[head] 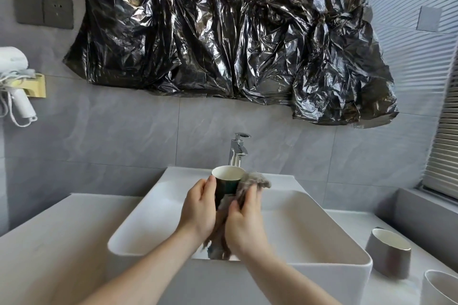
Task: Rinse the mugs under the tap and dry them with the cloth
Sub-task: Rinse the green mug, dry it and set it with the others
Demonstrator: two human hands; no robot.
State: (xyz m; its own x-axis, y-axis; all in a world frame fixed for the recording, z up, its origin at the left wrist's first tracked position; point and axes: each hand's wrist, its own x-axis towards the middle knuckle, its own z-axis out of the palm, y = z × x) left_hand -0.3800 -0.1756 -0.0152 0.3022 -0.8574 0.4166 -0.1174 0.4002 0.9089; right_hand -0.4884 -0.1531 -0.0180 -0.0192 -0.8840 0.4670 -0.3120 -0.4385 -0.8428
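Where the white basin (322, 230) sits on a pale grey counter (49, 242), both hands work above it: left hand (198, 208) gripping a dark mug (226, 182), upright, white inside; right hand (245, 220) pressing a grey cloth (257, 178) to its side, fingers clasped. Chrome tap (238, 150) behind, just past the mug. Grey mug (387, 252) and white mug (438, 287) stand on the counter, right. Grey tiled wall (124, 131); crumpled black plastic (223, 32) above; hairdryer (17, 82) left; blinds (443, 151) right.

I'm holding a dark green mug (226, 182), upright, white inside, over the basin; the grey cloth (250, 187) is wrapping its right side. Two more mugs (389, 252) are standing at the worktop's right edge.
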